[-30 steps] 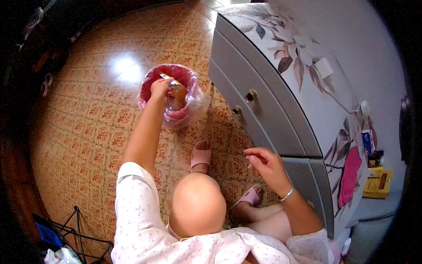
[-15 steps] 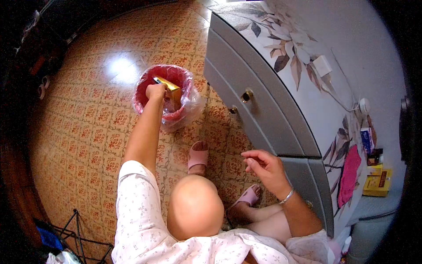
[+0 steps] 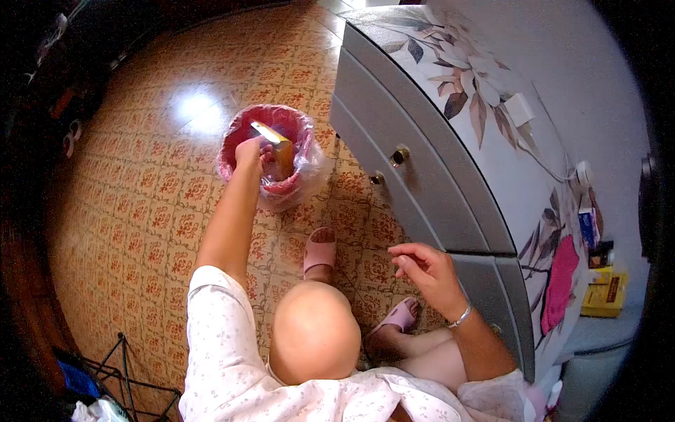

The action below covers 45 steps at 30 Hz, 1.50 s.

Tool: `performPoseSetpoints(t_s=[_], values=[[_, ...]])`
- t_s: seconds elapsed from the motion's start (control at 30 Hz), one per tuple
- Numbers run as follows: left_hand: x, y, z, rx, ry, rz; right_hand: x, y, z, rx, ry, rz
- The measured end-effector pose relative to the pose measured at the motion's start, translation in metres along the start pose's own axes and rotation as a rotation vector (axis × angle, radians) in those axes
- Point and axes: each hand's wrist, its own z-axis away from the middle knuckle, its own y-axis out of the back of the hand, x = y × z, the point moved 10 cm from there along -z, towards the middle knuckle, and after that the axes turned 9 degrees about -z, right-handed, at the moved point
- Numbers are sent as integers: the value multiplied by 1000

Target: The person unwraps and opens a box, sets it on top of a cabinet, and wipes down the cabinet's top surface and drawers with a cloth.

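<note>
My left hand (image 3: 252, 152) reaches over the red waste bin (image 3: 230, 135), which has a clear plastic liner. Its fingers look loosened, close beside a yellow-gold box (image 3: 284, 159) that stands tilted inside the bin. Whether the fingertips still touch the box is hard to make out. Above the right knee area, near the grey drawer cabinet, my right hand (image 3: 425, 273) hovers with fingers half bent, thumb and forefinger apart, and nothing in it. A silver bracelet (image 3: 460, 316) circles that wrist.
The grey drawer cabinet (image 3: 422, 151) with round knobs stands on the right, its top covered in a floral cloth (image 3: 485, 70). A pink cloth (image 3: 561, 285) and a yellow box (image 3: 603, 295) lie farther right. A black metal frame (image 3: 126, 376) is at lower left, on the patterned tile floor (image 3: 148, 211).
The fingers of my left hand have loosened from the yellow-gold box, which stays in the bin. My right hand keeps its pose; the view has shifted slightly.
</note>
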Motion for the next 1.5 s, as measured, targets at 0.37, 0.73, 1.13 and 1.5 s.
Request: performPoseSetpoints(t_s=[0.37,0.73,1.13,1.5], values=[[13,-6,21,93,-6,-25,1,1,-1,-4,-10,-14],[3,-8,6,91,48,-55,-1,1,-2,2,3,-1],[2,-13,1,150,39,-64,4,-1,-3,-12,-8,-36],[-13,2,-26,79,114,-168,3,1,-3,13,16,-65]])
